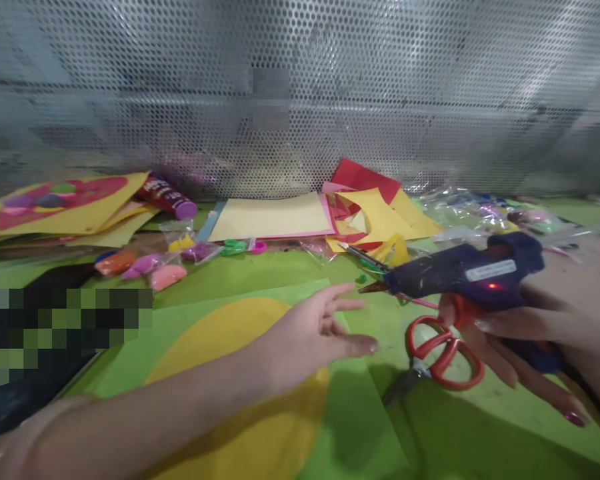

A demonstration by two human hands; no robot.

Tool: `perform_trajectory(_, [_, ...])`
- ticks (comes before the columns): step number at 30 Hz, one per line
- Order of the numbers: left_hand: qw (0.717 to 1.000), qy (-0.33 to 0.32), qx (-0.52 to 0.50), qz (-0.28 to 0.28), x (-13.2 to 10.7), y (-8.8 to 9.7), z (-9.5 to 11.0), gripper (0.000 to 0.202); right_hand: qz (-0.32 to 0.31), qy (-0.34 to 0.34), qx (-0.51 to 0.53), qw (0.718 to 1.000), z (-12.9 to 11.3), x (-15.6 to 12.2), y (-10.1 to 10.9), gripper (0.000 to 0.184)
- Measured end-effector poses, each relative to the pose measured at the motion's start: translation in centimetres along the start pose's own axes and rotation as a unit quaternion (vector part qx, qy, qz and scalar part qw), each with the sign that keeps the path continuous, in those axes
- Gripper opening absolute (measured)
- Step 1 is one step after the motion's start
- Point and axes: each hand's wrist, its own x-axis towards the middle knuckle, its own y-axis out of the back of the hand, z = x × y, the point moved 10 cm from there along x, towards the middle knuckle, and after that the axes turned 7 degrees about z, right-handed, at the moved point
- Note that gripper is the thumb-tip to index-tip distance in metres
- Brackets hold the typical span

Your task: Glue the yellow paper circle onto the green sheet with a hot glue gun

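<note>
A dark blue hot glue gun (430, 270) with an orange trigger and a lit red light is gripped in my right hand (535, 333). Its nozzle points left, close to the fingertips of my left hand (325, 327). That hand hangs over the green paper sheet (360, 413), fingers spread and holding nothing. On the sheet lies a large yellow paper circle (260, 400), partly covered by my left forearm. Just below the glue gun, red-handled scissors (445, 353) rest on the green table, blades toward the lower left.
Coloured paper sheets (275, 217) and a purple-capped tube (173, 197) lie along the perforated metal panel (300, 100). Small packets of coloured clay (167, 277) sit at left. Clear plastic bags (470, 213) are piled at back right. A dark object (45, 360), partly pixelated, stands at left.
</note>
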Motion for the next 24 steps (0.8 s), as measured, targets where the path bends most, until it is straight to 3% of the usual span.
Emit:
perform_trajectory(2, [0.998, 0.002, -0.062, -0.013, 0.9, -0.7, 0.7, 0.071, -0.007, -0.005, 0.03, 1.0, 0.0, 0.1, -0.2, 0.025])
perform_trajectory(5, [0.997, -0.009, -0.074, 0.008, 1.2, -0.2, 1.0, 0.015, -0.01, -0.001, 0.059, 0.998, -0.1, 0.3, 0.1, 0.024])
perform_trajectory(8, [0.995, -0.005, -0.091, 0.05, 0.4, 1.7, 0.3, 0.018, -0.001, 0.011, 0.072, 0.997, -0.2, 0.4, 0.5, 0.025])
perform_trajectory(11, [0.991, 0.045, -0.101, 0.076, -1.4, 2.7, -1.5, 0.024, 0.014, 0.036, 0.08, 0.996, -0.5, 0.6, -0.3, 0.027])
perform_trajectory(14, [0.993, 0.071, -0.08, 0.048, -3.6, 1.0, -2.1, 0.038, 0.031, 0.07, 0.071, 0.994, -1.4, 1.2, -2.9, 0.031])
perform_trajectory(16, [0.998, 0.036, -0.054, -0.003, -4.5, -1.3, -1.3, 0.05, 0.037, 0.081, 0.06, 0.994, -2.2, 1.8, -5.2, 0.033])
perform_trajectory(18, [0.995, -0.015, -0.094, -0.007, -5.1, -2.2, 0.2, 0.058, 0.024, 0.079, 0.037, 0.996, -3.5, 2.5, -7.9, 0.04])
perform_trajectory(21, [0.974, -0.077, -0.19, 0.097, -6.1, 0.6, 2.4, 0.063, -0.011, 0.096, -0.013, 0.995, -6.7, 3.8, -11.8, 0.044])
perform_trajectory(24, [0.943, -0.145, -0.258, 0.153, -8.6, 4.5, 5.0, 0.061, -0.011, 0.17, -0.046, 0.984, -11.0, 5.1, -15.3, 0.033])
